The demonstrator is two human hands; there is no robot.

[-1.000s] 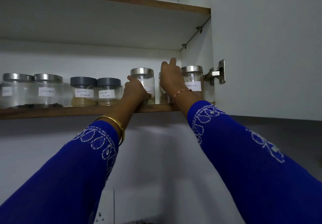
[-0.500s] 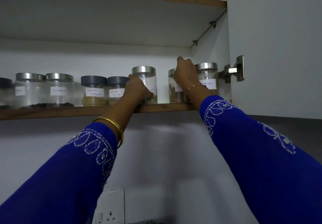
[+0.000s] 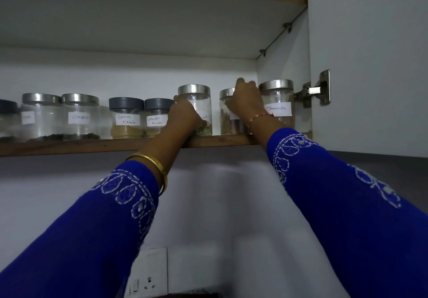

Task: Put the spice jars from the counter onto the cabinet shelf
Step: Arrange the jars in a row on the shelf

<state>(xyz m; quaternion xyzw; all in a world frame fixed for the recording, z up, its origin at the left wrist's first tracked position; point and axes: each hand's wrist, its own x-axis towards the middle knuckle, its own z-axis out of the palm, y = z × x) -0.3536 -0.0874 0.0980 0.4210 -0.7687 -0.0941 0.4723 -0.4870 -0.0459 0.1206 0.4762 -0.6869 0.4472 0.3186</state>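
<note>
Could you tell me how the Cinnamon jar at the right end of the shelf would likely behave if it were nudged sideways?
The Cinnamon jar looks like clear glass or hard plastic, so probably rigid and smooth. It seems mostly empty, so likely light and quick to slide on the shelf. Its wide flat base should resist tipping.

Wooden-edged cabinet shelf [image 3: 92, 146] holds a row of labelled spice jars [image 3: 126, 118] along its front edge, reaching the right end.

Shelf [image 3: 69, 146] front lined with jars side by side. Narrow gap between fennel jar [image 3: 201, 103] and next jar [image 3: 225, 114]. Open headroom above lids. Cinnamon jar [image 3: 278, 103] near cabinet wall [image 3: 282, 66].
</note>
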